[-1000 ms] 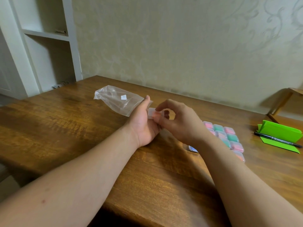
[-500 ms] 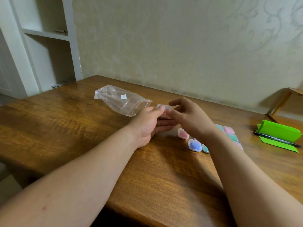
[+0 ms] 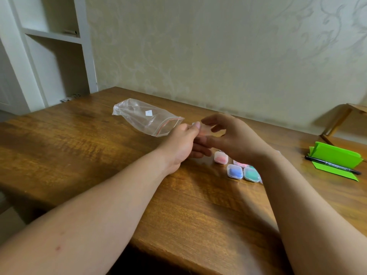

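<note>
Left hand: my left hand [image 3: 181,142] pinches a small clear pink-tinted plastic case [image 3: 206,130], thumb on top and fingers beneath.
Right hand: my right hand [image 3: 235,139] meets it from the other side. The fingers are curled loosely about the same case and the forefinger arches above it. The blur keeps me from telling whether it really grips.
Case: it sits between my two hands over the table, just right of the bag's mouth. It is too blurred for me to tell whether its lid is open.
Bag: a clear plastic zip bag with a red seal line [image 3: 148,119] lies on its side with its mouth just beside my left knuckles. It has a small white label on top.
Other cases: a pink-filled clear case [image 3: 220,157], a blue-filled clear case [image 3: 235,171] and a green-filled clear case [image 3: 251,174] lie on the table below my right hand. More are half hidden by my wrist.
Table: a brown wooden table [image 3: 79,147] carries everything.
Far right: a bright green folded paper [image 3: 335,156] has a black pen [image 3: 333,166] lying along its front, well apart from my hands.
Beyond: a white shelf unit [image 3: 59,56] stands to the left.
</note>
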`<state>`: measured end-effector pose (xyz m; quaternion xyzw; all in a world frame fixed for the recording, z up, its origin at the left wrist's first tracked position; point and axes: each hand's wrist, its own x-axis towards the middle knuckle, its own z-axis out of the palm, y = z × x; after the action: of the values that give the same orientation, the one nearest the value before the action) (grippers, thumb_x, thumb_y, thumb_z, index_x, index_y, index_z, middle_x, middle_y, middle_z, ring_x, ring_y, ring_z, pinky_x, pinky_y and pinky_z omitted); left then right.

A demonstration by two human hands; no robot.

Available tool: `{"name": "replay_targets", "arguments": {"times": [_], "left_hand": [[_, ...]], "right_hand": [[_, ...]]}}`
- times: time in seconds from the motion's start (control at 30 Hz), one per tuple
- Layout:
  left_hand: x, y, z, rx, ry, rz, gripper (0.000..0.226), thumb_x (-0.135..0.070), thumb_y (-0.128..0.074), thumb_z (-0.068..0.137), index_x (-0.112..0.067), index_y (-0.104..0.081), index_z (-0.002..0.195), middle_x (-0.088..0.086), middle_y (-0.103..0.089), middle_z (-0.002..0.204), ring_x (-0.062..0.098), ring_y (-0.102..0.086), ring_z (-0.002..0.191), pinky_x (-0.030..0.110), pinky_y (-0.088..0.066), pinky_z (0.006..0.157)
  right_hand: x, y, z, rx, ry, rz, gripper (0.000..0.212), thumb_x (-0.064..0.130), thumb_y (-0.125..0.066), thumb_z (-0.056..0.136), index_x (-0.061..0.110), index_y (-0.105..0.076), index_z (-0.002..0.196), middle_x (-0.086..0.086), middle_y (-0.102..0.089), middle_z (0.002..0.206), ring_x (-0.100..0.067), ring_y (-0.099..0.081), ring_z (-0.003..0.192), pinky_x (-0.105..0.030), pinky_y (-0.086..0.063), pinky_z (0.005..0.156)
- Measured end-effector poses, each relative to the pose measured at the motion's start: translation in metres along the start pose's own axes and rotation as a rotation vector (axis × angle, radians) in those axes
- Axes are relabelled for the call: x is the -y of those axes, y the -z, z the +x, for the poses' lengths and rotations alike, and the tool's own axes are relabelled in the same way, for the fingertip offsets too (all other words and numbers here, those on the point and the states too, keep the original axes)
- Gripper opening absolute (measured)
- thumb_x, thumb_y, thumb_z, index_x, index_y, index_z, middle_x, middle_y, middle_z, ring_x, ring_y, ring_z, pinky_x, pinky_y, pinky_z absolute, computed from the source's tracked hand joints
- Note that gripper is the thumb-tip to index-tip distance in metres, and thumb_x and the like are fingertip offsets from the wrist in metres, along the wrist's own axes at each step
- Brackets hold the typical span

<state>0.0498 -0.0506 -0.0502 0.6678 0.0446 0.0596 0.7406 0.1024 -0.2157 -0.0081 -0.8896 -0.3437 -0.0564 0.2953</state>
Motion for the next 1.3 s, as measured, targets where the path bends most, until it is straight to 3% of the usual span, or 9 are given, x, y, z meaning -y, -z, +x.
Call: {"name": "replay_targets", "arguments": {"times": [0.2,0.33,0.5,0.7,0.8,0.9,1.07,1.2,1.3], "left_hand": [[-0.001,-0.002,0.001,-0.129,-0.054,0.217,0.034,-0.054,-0.04,0.113,-0.024,-0.057,0.113,0.012,-0.074,0.11,0.025,-0.074,0.091,0.034,-0.06,0.07],[-0.001,0.005,0.003,-0.309,-0.174,0.324,0.027,-0.044,-0.041,0.114,-0.022,-0.057,0.115,0.002,-0.072,0.1,0.019,-0.067,0.085,0.034,-0.054,0.075],[-0.003,0.004,0.003,-0.355,-0.244,0.32,0.024,-0.038,-0.042,0.115,-0.023,-0.06,0.119,0.0,-0.073,0.094,0.017,-0.066,0.083,0.036,-0.055,0.08],[-0.007,0.006,0.002,-0.425,-0.252,0.276,0.028,-0.035,-0.041,0.116,-0.021,-0.066,0.115,0.002,-0.073,0.091,0.016,-0.067,0.08,0.031,-0.052,0.073],[-0.01,0.015,-0.004,-0.5,-0.251,0.286,0.03,-0.031,-0.041,0.115,-0.021,-0.068,0.107,0.001,-0.073,0.089,0.012,-0.067,0.081,0.022,-0.046,0.068],[-0.015,0.041,-0.004,-0.611,-0.195,0.252,0.028,-0.028,-0.044,0.112,-0.019,-0.068,0.102,0.002,-0.072,0.093,0.014,-0.067,0.086,0.025,-0.047,0.066],[-0.028,0.098,-0.004,-0.798,-0.085,0.128,0.021,-0.025,-0.046,0.113,-0.024,-0.064,0.124,-0.001,-0.072,0.11,0.013,-0.067,0.097,0.024,-0.049,0.068],[-0.021,0.13,-0.039,-0.713,-0.109,0.334,0.018,-0.022,-0.053,0.111,-0.027,-0.06,0.127,-0.004,-0.067,0.116,0.01,-0.065,0.1,0.022,-0.049,0.07],[-0.021,0.162,-0.071,-0.53,-0.109,0.458,0.033,-0.026,-0.062,0.108,-0.035,-0.056,0.139,-0.01,-0.063,0.125,0.009,-0.065,0.103,0.024,-0.054,0.077]], "right_hand": [[-0.019,-0.001,0.002,-0.124,-0.093,-0.021,0.042,0.05,-0.073,0.096,0.027,-0.067,0.131,0.011,-0.07,0.116,-0.006,-0.066,0.103,-0.03,-0.058,0.088],[-0.031,-0.012,0.004,-0.021,-0.172,-0.157,0.029,0.053,-0.072,0.094,0.036,-0.066,0.116,0.015,-0.069,0.111,-0.01,-0.065,0.105,-0.032,-0.054,0.085],[-0.03,-0.015,0.006,0.07,-0.221,-0.228,0.029,0.059,-0.068,0.095,0.04,-0.063,0.116,0.016,-0.065,0.114,-0.014,-0.059,0.109,-0.048,-0.054,0.101],[-0.025,-0.019,0.003,-0.057,-0.182,-0.211,0.029,0.056,-0.062,0.099,0.039,-0.065,0.123,0.016,-0.066,0.126,-0.011,-0.055,0.118,-0.041,-0.052,0.101],[-0.008,-0.031,0.006,-0.136,-0.139,-0.118,0.023,0.045,-0.065,0.1,0.034,-0.069,0.12,0.014,-0.068,0.121,-0.01,-0.06,0.114,-0.034,-0.052,0.094],[0.018,-0.047,0.016,-0.106,-0.109,-0.015,0.02,0.035,-0.066,0.1,0.031,-0.072,0.118,0.012,-0.071,0.113,-0.011,-0.066,0.105,-0.028,-0.047,0.083],[0.057,-0.064,0.039,0.101,-0.172,0.225,0.029,0.035,-0.059,0.106,0.04,-0.065,0.134,0.011,-0.068,0.125,-0.01,-0.067,0.109,-0.034,-0.057,0.096],[0.08,-0.081,0.055,0.229,-0.243,0.337,0.035,0.034,-0.06,0.107,0.037,-0.065,0.141,0.007,-0.066,0.136,-0.014,-0.064,0.118,-0.045,-0.054,0.109],[0.109,-0.089,0.058,0.178,-0.188,0.323,0.031,0.03,-0.063,0.106,0.026,-0.071,0.135,0.008,-0.071,0.129,-0.007,-0.068,0.106,-0.029,-0.058,0.09]]}}
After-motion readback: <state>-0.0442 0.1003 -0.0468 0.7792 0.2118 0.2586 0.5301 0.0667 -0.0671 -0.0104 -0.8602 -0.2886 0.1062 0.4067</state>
